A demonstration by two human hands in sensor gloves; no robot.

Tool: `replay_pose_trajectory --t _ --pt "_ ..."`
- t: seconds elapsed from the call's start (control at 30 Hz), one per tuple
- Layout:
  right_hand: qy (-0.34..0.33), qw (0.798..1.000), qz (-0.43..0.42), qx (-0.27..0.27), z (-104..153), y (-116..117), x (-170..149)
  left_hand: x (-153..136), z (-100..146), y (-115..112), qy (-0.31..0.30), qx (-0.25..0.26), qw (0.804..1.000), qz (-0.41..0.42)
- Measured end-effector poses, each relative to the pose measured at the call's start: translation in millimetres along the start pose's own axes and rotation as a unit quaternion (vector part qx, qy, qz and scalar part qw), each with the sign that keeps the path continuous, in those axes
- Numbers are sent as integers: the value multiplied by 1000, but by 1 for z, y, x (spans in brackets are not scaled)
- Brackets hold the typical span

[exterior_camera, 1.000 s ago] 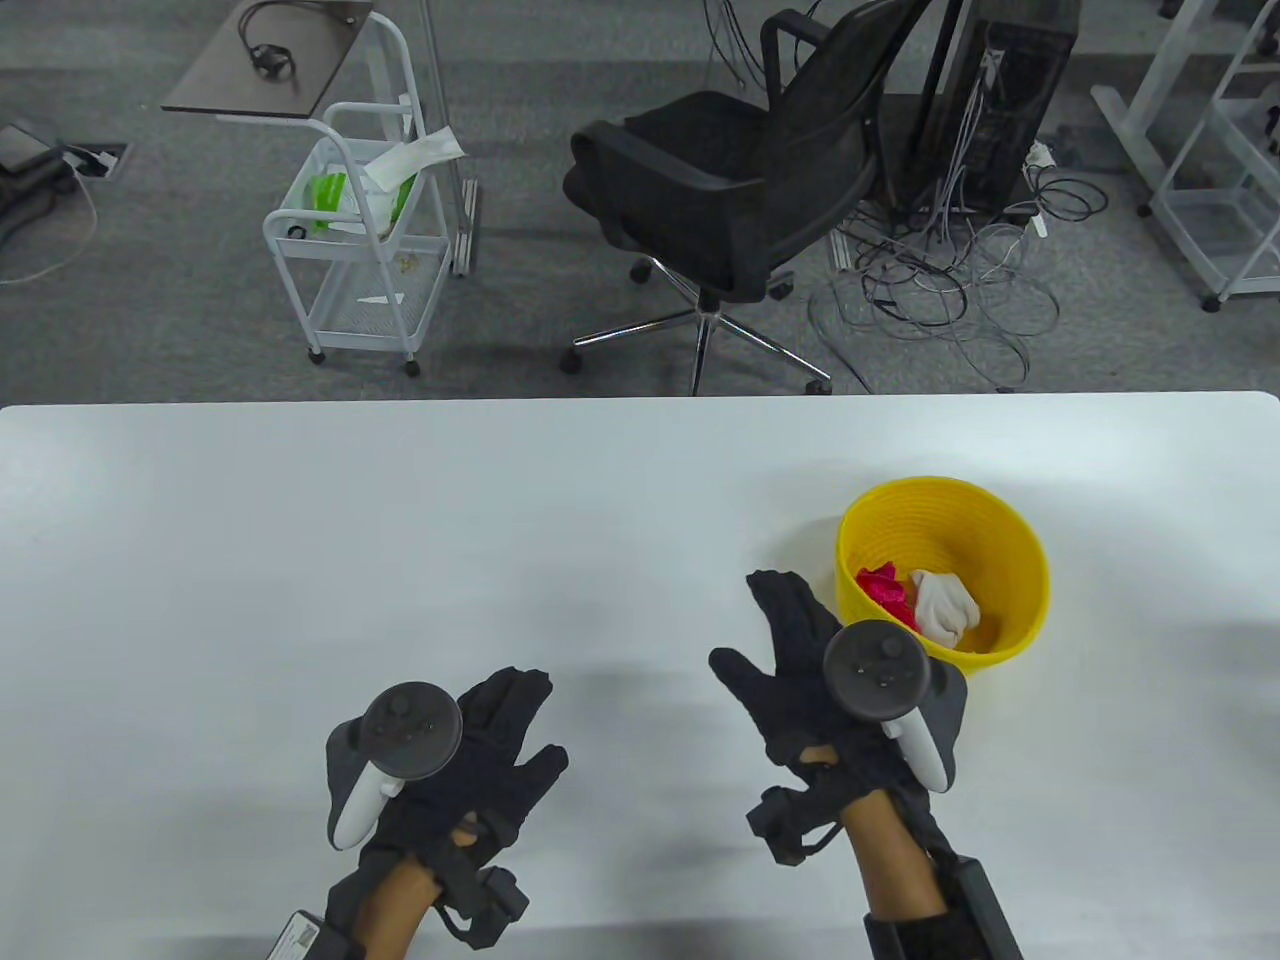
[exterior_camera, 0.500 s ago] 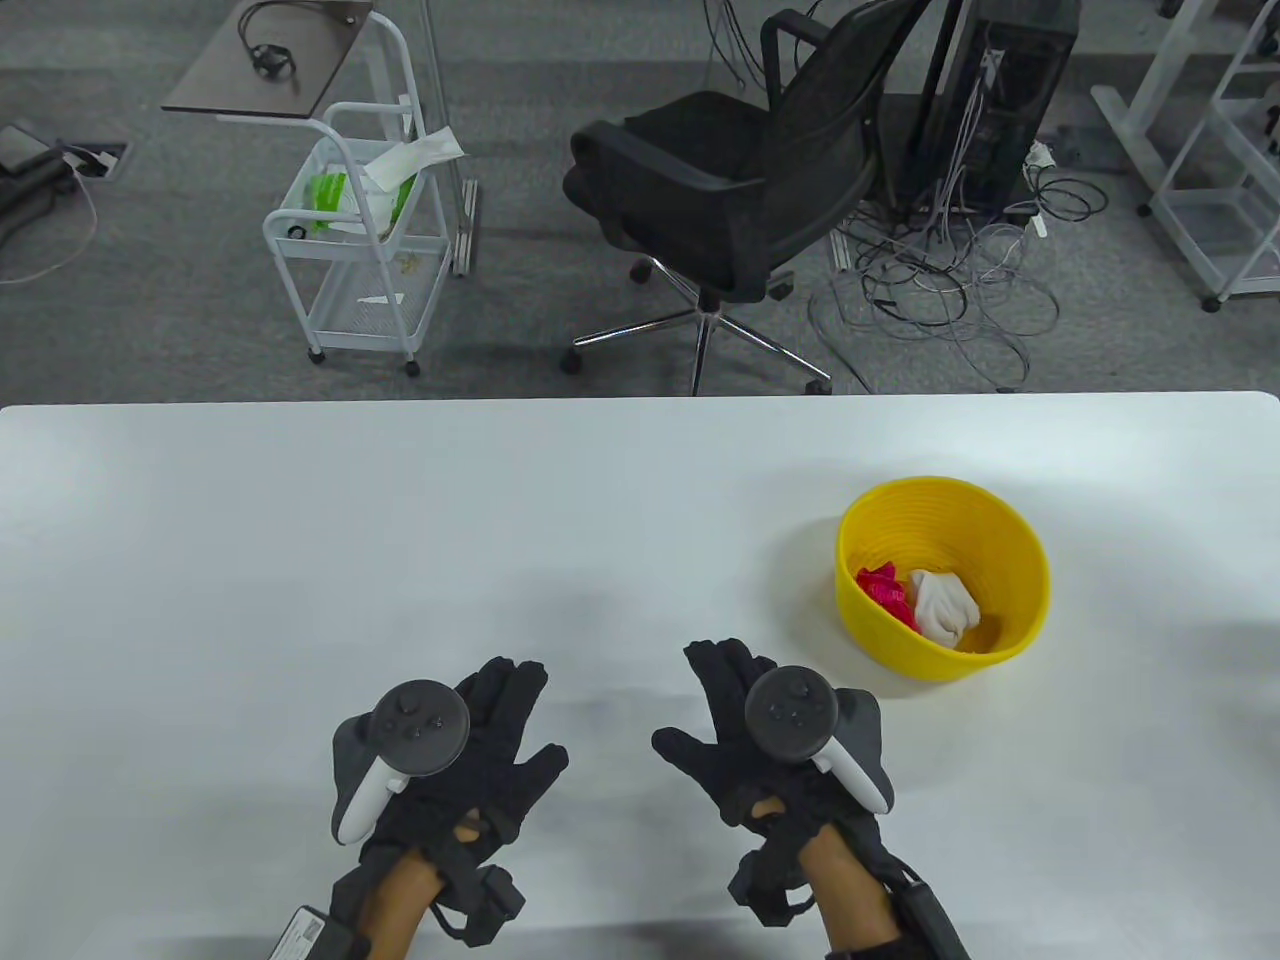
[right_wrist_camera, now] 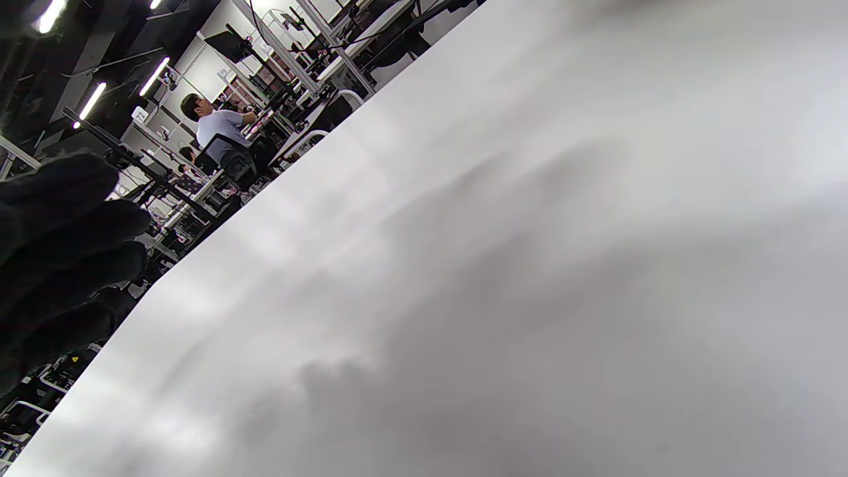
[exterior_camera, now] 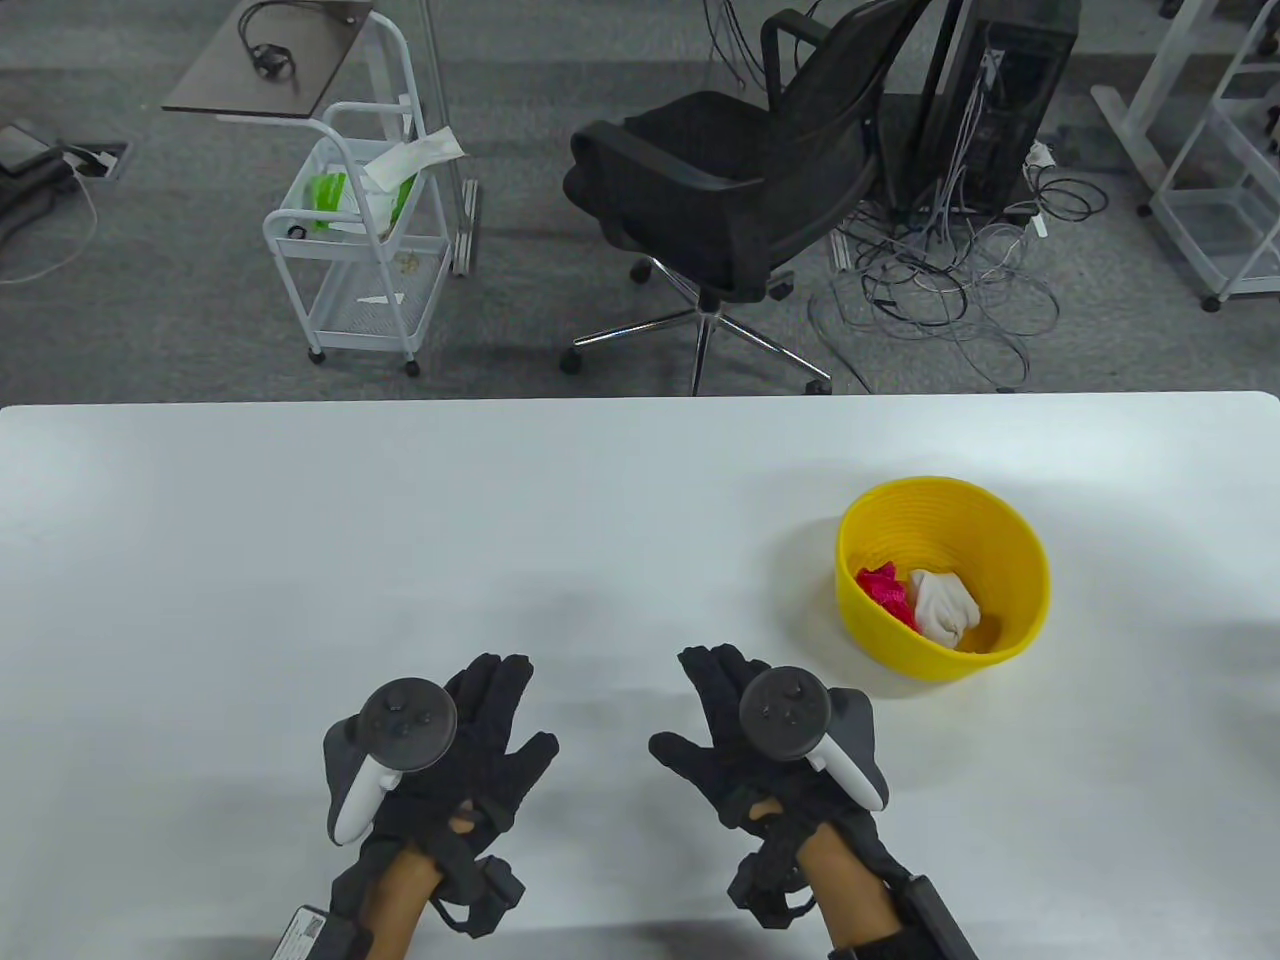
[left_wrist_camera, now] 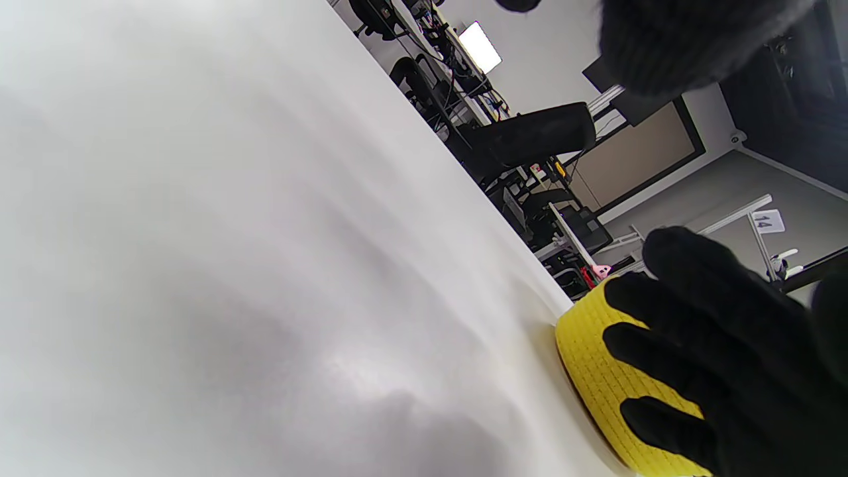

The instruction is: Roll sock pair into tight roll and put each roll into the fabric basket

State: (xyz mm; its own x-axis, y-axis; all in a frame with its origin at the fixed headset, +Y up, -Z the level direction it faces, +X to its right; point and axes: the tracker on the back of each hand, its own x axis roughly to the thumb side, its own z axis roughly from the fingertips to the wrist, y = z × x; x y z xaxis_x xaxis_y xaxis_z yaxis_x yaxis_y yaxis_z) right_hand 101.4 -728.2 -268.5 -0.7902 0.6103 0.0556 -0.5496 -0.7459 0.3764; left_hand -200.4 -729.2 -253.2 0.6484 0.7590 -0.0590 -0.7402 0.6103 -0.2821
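Beyond the far edge of the white counter [exterior_camera: 400, 520] we see grey office carpet with a black swivel chair [exterior_camera: 720, 190], a white wire trolley [exterior_camera: 355, 240] to its left and a tangle of cables [exterior_camera: 950, 290] to its right. On the counter, toward the right, stands the yellow fabric basket [exterior_camera: 1010, 560], upright, and inside it we can make out a pink sock roll [exterior_camera: 885, 590] lying against a white sock roll [exterior_camera: 945, 605], the pink one on the left. Both of our hands sit at the near edge, well apart from each other and apart from the basket. Our left hand [exterior_camera: 470, 750] lies palm down over the counter with its fingers [exterior_camera: 495, 685] straight and spread, holding nothing; the tracker [exterior_camera: 400, 725] rides on its back. Our right hand [exterior_camera: 750, 750] is near the middle, to the near left of the basket, also released, with its fingers [exterior_camera: 715, 680] extended toward the far side and its thumb out to the left, gripping nothing, its own tracker [exterior_camera: 790, 715] strapped on top. From the left wrist view we see the ribbed yellow wall of the basket behind the dark gloved fingers of the other hand. From the right wrist view we see mostly bare counter, black fingers at the left edge, and a person [right_wrist_camera: 222, 129] seated at a distant desk in the room behind.
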Motion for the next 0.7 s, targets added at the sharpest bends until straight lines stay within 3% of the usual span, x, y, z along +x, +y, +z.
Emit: replay_pose_trajectory --t 0.7 --pt "24 1000 7 17 -4 8 -5 3 1 -5 -7 -20 1000 2"
